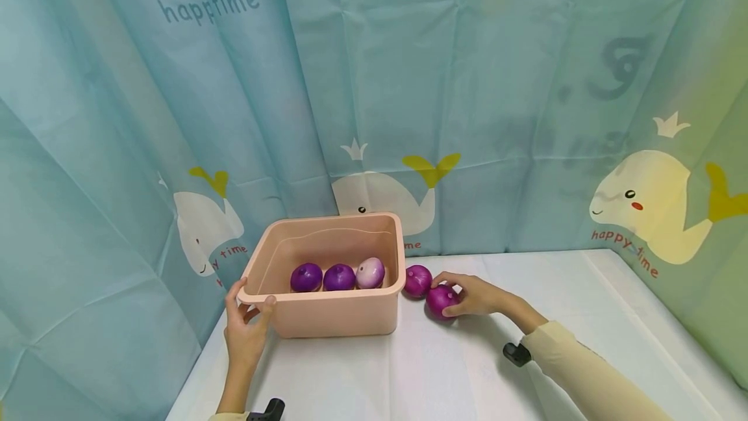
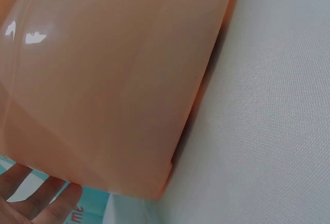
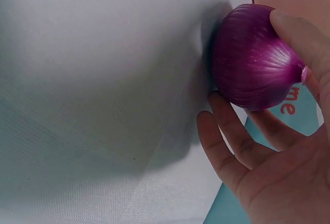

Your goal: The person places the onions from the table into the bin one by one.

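Observation:
A pink plastic bin (image 1: 336,317) stands on the table, with several onions inside; among them are a dark purple onion (image 1: 306,277), another purple onion (image 1: 339,277) and a paler one (image 1: 371,273). At the bin's front left corner, my left hand (image 1: 244,333) holds it, thumb on the front and fingers along the left side. To the right of the bin, my right hand (image 1: 472,294) grips a purple onion (image 3: 252,59) between thumb and fingers, low over the table. Just behind that one, a second purple onion (image 1: 417,281) rests beside the bin's right wall.
The table carries a white cloth (image 1: 456,369). A blue-green curtain (image 1: 502,109) with printed whales hangs behind and along both sides of the table. Each wrist bears a black device (image 1: 517,354).

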Tool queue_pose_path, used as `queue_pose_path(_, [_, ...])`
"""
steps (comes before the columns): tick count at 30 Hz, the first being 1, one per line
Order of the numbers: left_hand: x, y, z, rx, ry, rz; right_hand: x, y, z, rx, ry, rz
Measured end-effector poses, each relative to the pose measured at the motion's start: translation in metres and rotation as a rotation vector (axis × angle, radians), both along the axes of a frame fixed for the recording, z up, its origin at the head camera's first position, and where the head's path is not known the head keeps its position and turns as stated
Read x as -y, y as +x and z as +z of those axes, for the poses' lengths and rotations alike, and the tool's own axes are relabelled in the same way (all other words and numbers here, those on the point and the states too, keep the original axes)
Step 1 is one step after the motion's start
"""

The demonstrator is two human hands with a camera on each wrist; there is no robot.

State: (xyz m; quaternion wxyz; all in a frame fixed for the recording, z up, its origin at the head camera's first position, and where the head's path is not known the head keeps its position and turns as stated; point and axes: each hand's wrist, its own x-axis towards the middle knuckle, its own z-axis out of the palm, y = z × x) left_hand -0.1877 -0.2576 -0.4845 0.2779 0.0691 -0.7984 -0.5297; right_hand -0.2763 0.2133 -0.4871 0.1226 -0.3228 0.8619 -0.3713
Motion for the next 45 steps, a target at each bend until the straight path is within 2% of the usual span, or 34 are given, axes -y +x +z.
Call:
queue_pose_path(18, [-0.001,0.001,0.002,-0.01,0.006,-0.004,0.0,-0.002,0.001,-0.022,0.004,0.001])
queue_pose_path(23, [-0.002,0.002,0.003,-0.009,0.017,-0.018,0.002,-0.003,0.002,-0.05,0.02,0.021])
queue_pose_path(26, [-0.001,0.002,0.002,0.015,0.013,0.0,0.001,-0.004,0.007,-0.06,0.025,0.045])
queue_pose_path(34, [0.0,0.001,0.0,-0.003,0.017,-0.015,-0.006,-0.01,0.037,-0.139,0.044,0.103])
queue_pose_path(40, [0.0,0.001,0.0,-0.018,0.014,-0.018,-0.01,-0.017,0.072,-0.203,0.021,0.139])
queue_pose_path(45, [0.001,0.001,0.0,-0.006,0.008,-0.018,-0.012,-0.023,0.101,-0.25,-0.013,0.13])
